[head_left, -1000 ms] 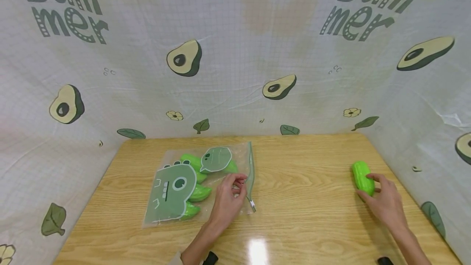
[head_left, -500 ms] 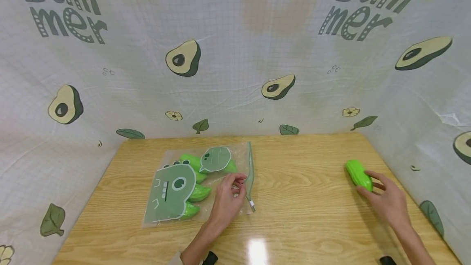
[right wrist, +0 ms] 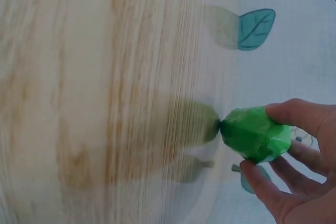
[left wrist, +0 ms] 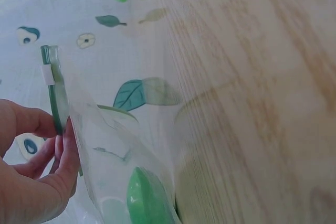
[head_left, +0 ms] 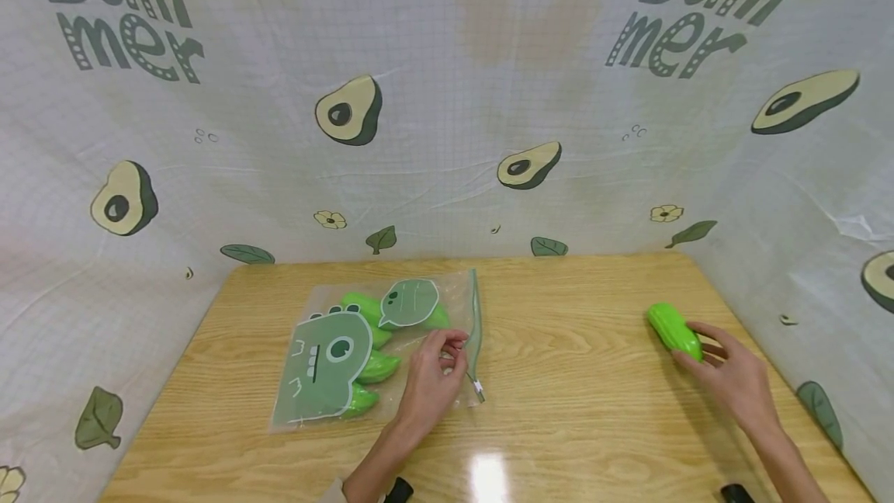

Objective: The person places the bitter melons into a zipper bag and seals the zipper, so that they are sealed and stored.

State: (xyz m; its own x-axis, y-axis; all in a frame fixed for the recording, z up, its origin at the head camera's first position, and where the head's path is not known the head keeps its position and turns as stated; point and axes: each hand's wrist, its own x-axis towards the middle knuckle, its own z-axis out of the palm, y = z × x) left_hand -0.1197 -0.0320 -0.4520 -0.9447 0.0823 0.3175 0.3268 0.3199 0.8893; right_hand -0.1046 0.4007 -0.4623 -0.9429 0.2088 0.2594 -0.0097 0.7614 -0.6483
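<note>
A clear zip bag [head_left: 447, 293] printed with a green cartoon dinosaur lies on the left half of the table, several green ridged vegetables [head_left: 380, 365] inside it. My left hand [head_left: 434, 375] pinches the bag's green zip edge between thumb and fingers, as the left wrist view shows, with the white slider [left wrist: 48, 74] beyond the fingertips. Far off to the right, my right hand [head_left: 733, 375] grips one end of a loose green ridged vegetable [head_left: 672, 330], shaped like a short cucumber. Its lower tip meets its reflection on the tabletop in the right wrist view.
The glossy wooden table [head_left: 559, 379] is bounded at the back and sides by a white cloth [head_left: 447, 99] printed with avocados and leaves. The right side cloth stands close beside my right hand.
My right hand has turned the green vegetable so its far end points to the left, and shifted it slightly left. The left hand and bag have stayed put.
</note>
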